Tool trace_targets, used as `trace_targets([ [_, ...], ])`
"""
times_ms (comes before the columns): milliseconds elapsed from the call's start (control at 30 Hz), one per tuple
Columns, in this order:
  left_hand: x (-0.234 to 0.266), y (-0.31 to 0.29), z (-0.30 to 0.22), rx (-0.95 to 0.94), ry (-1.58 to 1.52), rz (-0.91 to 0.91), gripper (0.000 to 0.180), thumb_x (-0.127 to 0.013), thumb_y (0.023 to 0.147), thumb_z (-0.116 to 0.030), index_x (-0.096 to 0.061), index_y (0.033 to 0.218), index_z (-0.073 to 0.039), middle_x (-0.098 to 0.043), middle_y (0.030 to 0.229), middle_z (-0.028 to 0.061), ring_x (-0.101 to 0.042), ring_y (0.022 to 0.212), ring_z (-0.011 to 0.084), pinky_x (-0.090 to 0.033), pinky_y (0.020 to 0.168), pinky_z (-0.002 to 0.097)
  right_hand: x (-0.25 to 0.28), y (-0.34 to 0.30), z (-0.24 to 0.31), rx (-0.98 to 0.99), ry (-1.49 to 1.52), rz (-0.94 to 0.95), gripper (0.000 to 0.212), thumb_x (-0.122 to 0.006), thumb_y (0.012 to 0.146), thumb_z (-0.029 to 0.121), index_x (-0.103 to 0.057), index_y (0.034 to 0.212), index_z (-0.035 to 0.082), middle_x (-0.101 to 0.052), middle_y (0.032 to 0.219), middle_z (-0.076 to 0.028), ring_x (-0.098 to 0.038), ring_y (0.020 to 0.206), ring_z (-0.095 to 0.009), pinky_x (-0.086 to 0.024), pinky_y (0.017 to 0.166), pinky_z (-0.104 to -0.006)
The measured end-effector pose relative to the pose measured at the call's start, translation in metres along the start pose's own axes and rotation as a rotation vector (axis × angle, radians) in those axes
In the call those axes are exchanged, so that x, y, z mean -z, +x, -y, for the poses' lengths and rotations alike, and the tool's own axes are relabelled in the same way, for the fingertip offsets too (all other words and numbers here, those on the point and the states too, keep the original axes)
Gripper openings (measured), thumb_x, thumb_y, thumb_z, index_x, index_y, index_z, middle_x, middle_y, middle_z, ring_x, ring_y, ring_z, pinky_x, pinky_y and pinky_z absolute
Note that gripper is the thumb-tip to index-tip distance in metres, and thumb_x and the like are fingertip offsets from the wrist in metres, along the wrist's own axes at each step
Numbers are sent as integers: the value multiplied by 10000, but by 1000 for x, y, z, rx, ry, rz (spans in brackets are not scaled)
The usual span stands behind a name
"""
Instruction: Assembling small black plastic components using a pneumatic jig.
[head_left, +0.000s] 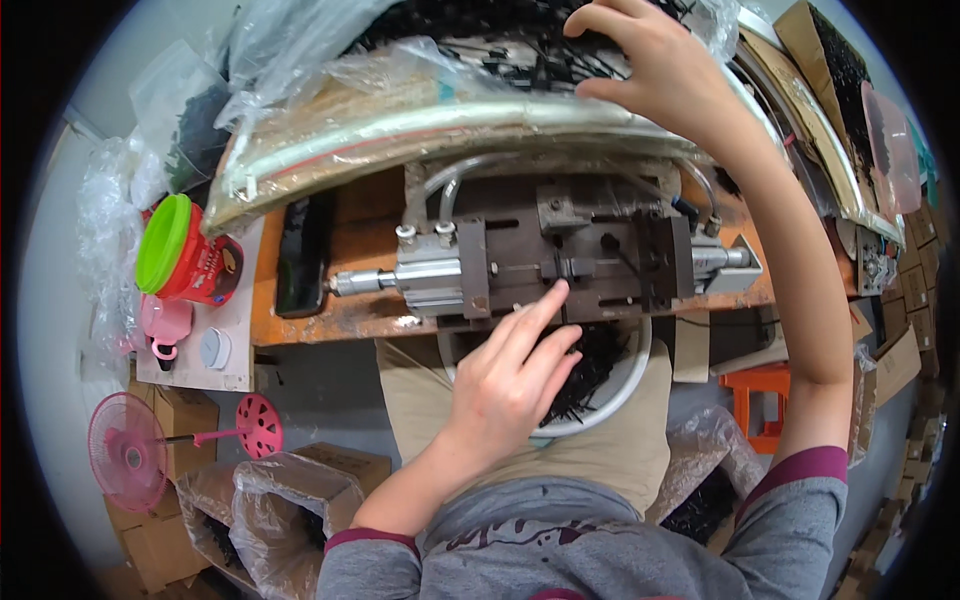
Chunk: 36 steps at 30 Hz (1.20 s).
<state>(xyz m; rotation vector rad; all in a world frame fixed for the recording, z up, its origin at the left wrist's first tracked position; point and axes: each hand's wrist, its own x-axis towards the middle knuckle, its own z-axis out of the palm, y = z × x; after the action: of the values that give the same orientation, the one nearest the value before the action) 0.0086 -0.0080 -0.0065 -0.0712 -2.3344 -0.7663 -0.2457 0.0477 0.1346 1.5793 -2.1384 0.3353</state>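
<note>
My left hand point(505, 375) reaches over the front of a small pneumatic press fixture point(510, 255), fingers stretched out. Its index fingertip meets a small black plastic piece point(570, 268) seated in the middle of the fixture. Silver air cylinders point(430, 275) flank the dark metal base, with clear hoses running to them. Up at the back, my right hand point(655, 70) is over a plastic-lined box point(400, 130) heaped with thin black parts point(540, 65). Thumb and fingers stand apart there, and I see nothing between them.
On the left, a black phone point(303, 255) lies near a red bucket with a green rim point(165, 245) and a pink cup point(166, 318). A white-rimmed tub point(640, 375) of black parts rests on my lap. A pink fan point(128, 450), lined boxes point(300, 500) and an orange stool point(750, 385) stand below.
</note>
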Motion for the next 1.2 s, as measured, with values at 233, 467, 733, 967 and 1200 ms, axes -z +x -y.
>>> trace_targets([
  [233, -12, -3, 3, -35, 74, 39, 272, -792, 689, -53, -695, 939, -11, -655, 1241, 137, -678, 864, 257, -553, 711, 324, 9, -104, 26, -22, 305, -52, 238, -791, 765, 187, -676, 924, 53, -622, 838, -51, -570, 719, -204, -462, 639, -319],
  [467, -17, 2, 3, -97, 188, 69, 276, -785, 701, -79, -696, 955, -19, -668, 1217, 132, -683, 832, 223, -545, 706, 310, -16, -153, 62, 65, 232, 47, 484, -826, 603, 188, -648, 1038, 75, -559, 880, -63, -555, 834, -246, -413, 703, -361],
  [733, -12, 16, 3, -99, 323, 111, 274, -791, 694, -99, -704, 941, -20, -692, 1168, 126, -681, 723, 199, -528, 650, 299, -28, -152, 60, 73, 214, -302, 211, -757, 708, 9, -689, 907, 21, -612, 776, -65, -577, 686, -233, -425, 608, -338],
  [967, -16, 18, 5, -76, 300, 116, 247, -803, 678, -102, -708, 895, -31, -703, 1149, 115, -664, 641, 195, -515, 610, 284, -10, -156, 51, -269, 463, -552, 176, -738, 797, -75, -725, 967, -32, -697, 870, -75, -634, 751, -114, -505, 667, -220],
  [1200, -12, 20, 3, -29, 280, 144, 237, -800, 706, -141, -716, 917, -71, -702, 1166, 89, -625, 565, 191, -513, 581, 277, 3, -164, 32, -637, 1252, -439, 157, -689, 892, 32, -698, 1032, -39, -691, 936, -58, -590, 735, -79, -466, 699, -188],
])
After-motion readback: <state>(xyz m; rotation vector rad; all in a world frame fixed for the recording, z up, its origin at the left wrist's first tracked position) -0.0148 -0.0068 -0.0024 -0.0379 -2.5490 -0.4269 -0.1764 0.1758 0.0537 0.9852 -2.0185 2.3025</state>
